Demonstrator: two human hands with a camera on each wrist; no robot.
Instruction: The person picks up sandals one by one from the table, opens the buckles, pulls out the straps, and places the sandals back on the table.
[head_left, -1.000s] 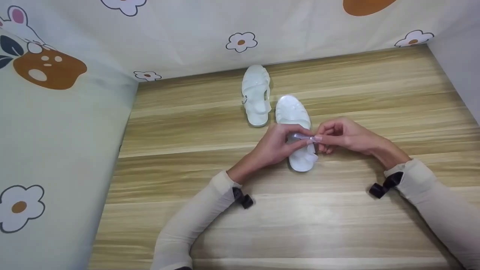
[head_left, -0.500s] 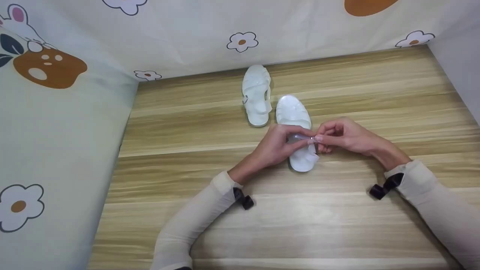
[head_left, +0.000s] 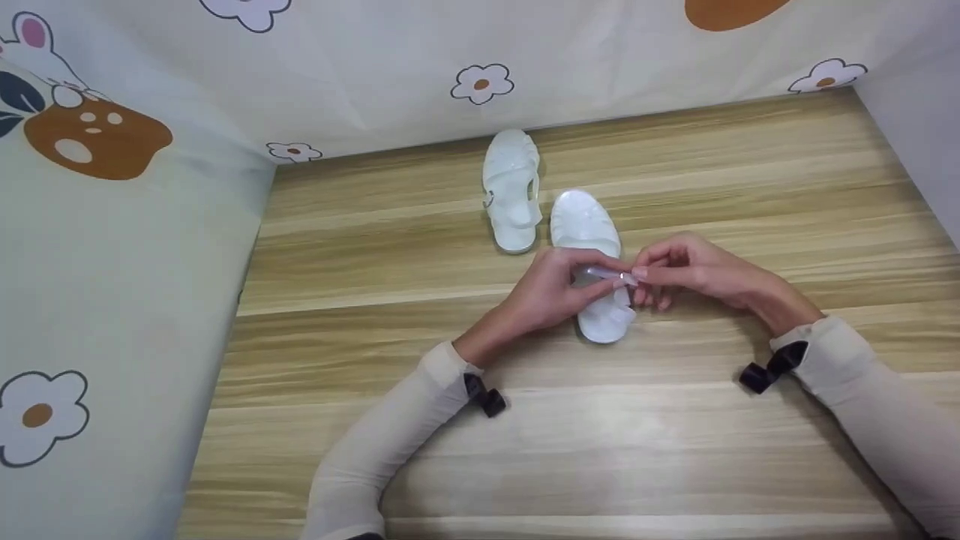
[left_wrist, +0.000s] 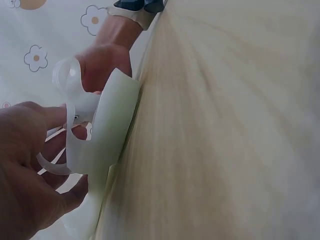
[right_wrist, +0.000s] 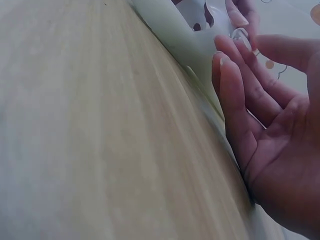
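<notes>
A white sandal (head_left: 585,214) lies sole down on the wood-patterned surface, toe pointing away from me. My left hand (head_left: 551,289) reaches over its middle and pinches the pale ankle strap (head_left: 604,273) between thumb and fingers. At the sandal's right side, my right hand (head_left: 701,271) pinches the strap end by a small metal buckle (right_wrist: 240,34). In the left wrist view, the raised heel part (left_wrist: 117,117) hides some of the right fingers. Whether the strap sits through the buckle is too small to tell.
The matching white sandal (head_left: 511,187) lies to the left and farther back, near the wall. Behind runs a patterned wall covering (head_left: 390,82) with flowers, and another stands on the left. The wood-patterned surface (head_left: 600,450) extends toward me.
The right thumb and fingers have shifted slightly to the right, and a little more of the strap end shows between the hands. The left hand and both sandals stay in place.
</notes>
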